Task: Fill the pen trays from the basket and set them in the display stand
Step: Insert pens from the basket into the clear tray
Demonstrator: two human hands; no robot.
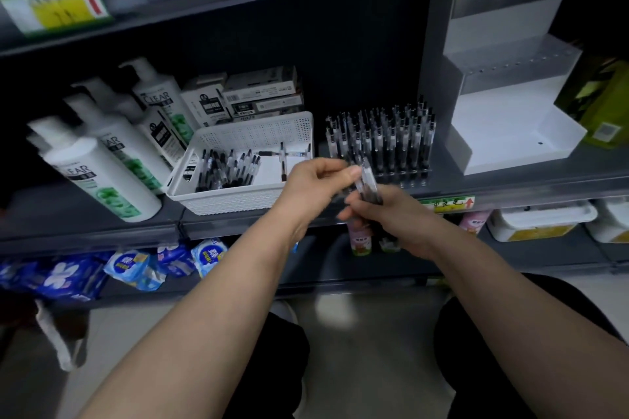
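Pens (368,184), a small bundle of clear-barrelled ones with dark ink, sit between my two hands in front of the shelf edge (238,224). My right hand (391,214) is curled around the lower part of the bundle, palm turned inward, wrist slightly raised, forearm running in from the lower right. My left hand (315,182) meets it from the left, thumb and forefinger pinched closed on the upper end of the same bundle, back of the hand facing up, forearm reaching in from the lower left. The two hands touch or nearly touch; motion blur hides the exact finger contact.

Just behind my grip stands the clear pen tray (383,146), already carrying rows of upright pens. Beyond and left of my left hand sits the white perforated basket (252,136), with loose pens lying mostly at its left end. Behind and well to the right of my right hand is the white stepped display stand (503,116), its tiers bare. Shampoo bottles (98,167) stand left of the basket.
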